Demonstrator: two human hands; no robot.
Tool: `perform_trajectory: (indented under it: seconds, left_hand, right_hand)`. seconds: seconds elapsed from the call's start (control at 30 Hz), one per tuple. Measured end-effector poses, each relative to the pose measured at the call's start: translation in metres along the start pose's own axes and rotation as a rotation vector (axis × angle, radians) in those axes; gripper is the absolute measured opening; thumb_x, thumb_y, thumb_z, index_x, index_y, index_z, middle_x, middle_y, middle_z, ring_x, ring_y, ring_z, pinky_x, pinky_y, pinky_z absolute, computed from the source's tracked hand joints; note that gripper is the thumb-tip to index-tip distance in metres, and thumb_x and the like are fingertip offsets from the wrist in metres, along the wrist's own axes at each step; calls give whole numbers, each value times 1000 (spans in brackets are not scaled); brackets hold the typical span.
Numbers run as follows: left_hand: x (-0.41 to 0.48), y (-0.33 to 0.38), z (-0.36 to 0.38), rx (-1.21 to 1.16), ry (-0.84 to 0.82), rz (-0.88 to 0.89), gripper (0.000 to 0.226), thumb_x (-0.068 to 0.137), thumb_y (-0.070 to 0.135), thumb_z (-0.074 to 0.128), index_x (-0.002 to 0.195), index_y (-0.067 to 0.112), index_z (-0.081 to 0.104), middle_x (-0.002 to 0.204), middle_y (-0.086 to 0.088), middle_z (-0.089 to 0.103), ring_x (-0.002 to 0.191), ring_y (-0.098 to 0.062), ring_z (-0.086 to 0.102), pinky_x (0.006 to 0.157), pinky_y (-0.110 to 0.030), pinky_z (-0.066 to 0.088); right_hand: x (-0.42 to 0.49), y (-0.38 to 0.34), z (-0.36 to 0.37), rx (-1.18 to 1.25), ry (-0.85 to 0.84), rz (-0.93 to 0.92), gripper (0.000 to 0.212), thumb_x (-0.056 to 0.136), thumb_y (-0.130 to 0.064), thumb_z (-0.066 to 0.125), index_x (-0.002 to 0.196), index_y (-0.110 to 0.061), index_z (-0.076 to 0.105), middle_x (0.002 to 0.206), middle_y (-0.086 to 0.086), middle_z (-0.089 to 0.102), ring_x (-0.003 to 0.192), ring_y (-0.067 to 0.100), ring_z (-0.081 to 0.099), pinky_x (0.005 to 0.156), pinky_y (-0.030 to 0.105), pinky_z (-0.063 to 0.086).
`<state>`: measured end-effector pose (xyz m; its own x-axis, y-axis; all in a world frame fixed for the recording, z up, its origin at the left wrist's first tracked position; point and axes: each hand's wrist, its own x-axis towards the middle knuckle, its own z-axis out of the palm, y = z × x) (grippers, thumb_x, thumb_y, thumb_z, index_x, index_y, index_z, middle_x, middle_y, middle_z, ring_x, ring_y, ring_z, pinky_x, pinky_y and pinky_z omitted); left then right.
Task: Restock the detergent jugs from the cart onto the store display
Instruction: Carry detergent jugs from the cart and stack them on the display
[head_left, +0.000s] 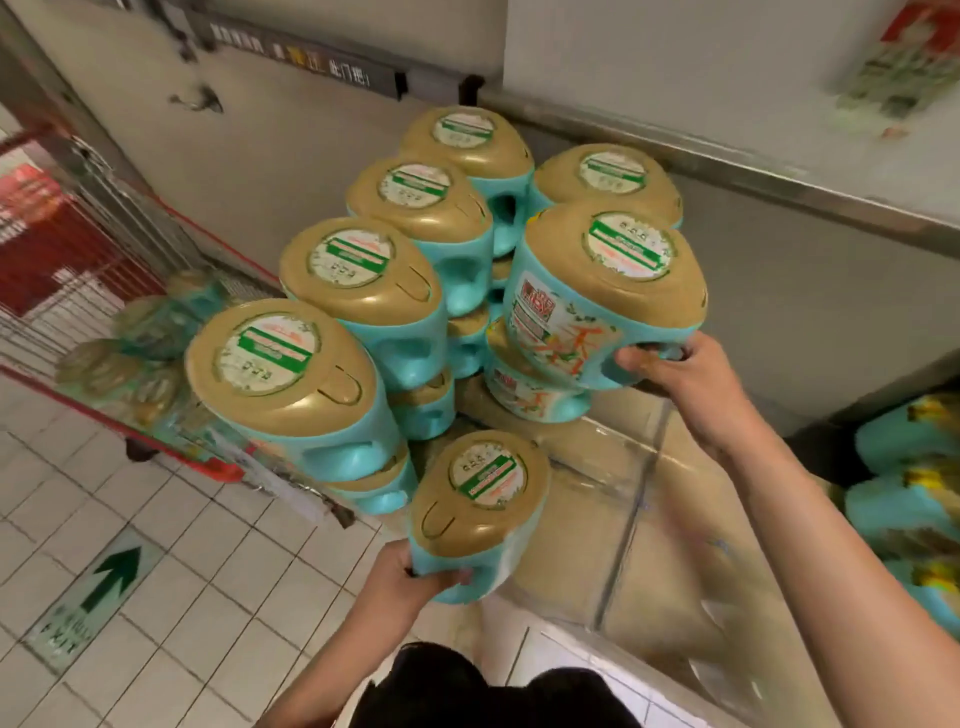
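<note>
The right hand's fingers (631, 359) are curled through the handle hole of a teal jug (582, 322) with a gold cap, and the right hand (675, 366) grips it from the side at the right end of the stack. This jug sits at the top level, above another jug (535, 402) of the same kind; whether the two touch cannot be told. The left hand's fingers (458, 577) wrap under the handle of a second teal jug (480, 499), and the left hand (410, 577) holds it low at the front of the stack, cap facing up, over the near corner of the display base (649, 545); whether it rests on the base is unclear. Behind both held jugs, the stacked jugs (358, 275) stand in rows several layers high, caps up, running back toward the grey wall (291, 156). To the left, just beside the stack, a red wire cart (104, 223) holds more jugs (156, 322), blurred. On the white tile floor (208, 597) lies a green arrow sticker (111, 574). At the far right edge are blurred teal packs (904, 514).
</note>
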<state>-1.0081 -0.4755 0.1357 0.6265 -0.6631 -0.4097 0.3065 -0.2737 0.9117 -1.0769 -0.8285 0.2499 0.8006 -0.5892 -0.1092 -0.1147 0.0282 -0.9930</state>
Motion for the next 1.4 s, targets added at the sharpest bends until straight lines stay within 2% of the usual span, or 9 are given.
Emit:
perform_trajectory:
  seconds: [0.13,0.43,0.73,0.93,1.0,1.07,1.17,1.23,1.4]
  left_hand:
    - [19,11,7,-68,-10,13,32,67,37,86,88,12,85,98,-12,81,98,-22,77,84,-22,56]
    - [42,19,26,-124,32,17,16,71,28,85,80,15,84,99,-12,81,101,-20,76,85,-22,55]
    - [55,17,31,-112,63,10,29,69,44,83,79,18,84,104,-6,81,108,-19,73,88,-22,55]
    - [61,12,24,-115,48,25,28,70,43,83,78,16,83,102,-8,81,108,-20,73,88,-22,55]
    - [63,8,21,-95,20,42,25,71,40,81,76,15,82,99,-6,81,108,-19,73,89,-21,54]
    - [66,4,17,-66,-16,61,24,72,35,78,74,11,80,92,-3,80,103,-17,74,89,-21,53]
    - [71,1,9,-58,-44,70,26,69,30,75,71,3,77,83,-7,78,95,-19,73,90,-27,54]
    - [75,3,7,-38,-61,82,16,69,26,76,71,10,79,85,-6,79,94,-18,74,89,-27,55]
    - [63,-6,35,10,-92,71,19,78,25,84,95,35,84,99,7,81,96,-1,73,83,-13,51]
  right_hand:
    - [18,6,5,39,-17,11,53,69,-33,89,117,-14,76,116,4,80,110,22,76,86,27,62]
    - [43,17,8,-26,-50,7,58,66,-33,93,118,-14,76,115,-1,80,109,16,76,87,24,61]
    - [49,27,7,-70,-19,-56,58,77,-31,87,127,-8,70,121,0,78,112,9,73,91,22,59]
    - [42,40,15,-98,25,-65,65,84,-41,87,139,-28,54,125,-26,70,117,-10,64,89,8,51]
    - [34,46,15,-82,79,-68,63,81,-47,85,132,-39,49,124,-35,65,120,-8,62,90,11,53]
    - [18,63,15,-83,241,-105,45,88,-45,78,123,-34,53,120,-23,67,118,2,63,91,22,56]
    - [-15,105,25,-143,337,-113,8,96,-13,62,104,-16,59,101,-4,66,99,14,62,89,44,52]
    - [-41,129,45,-181,198,-7,21,91,3,60,101,-16,61,96,-4,66,91,10,61,87,32,47]
    - [-83,159,72,-35,115,165,43,88,-6,58,130,-19,58,114,-7,71,108,9,65,93,14,48]
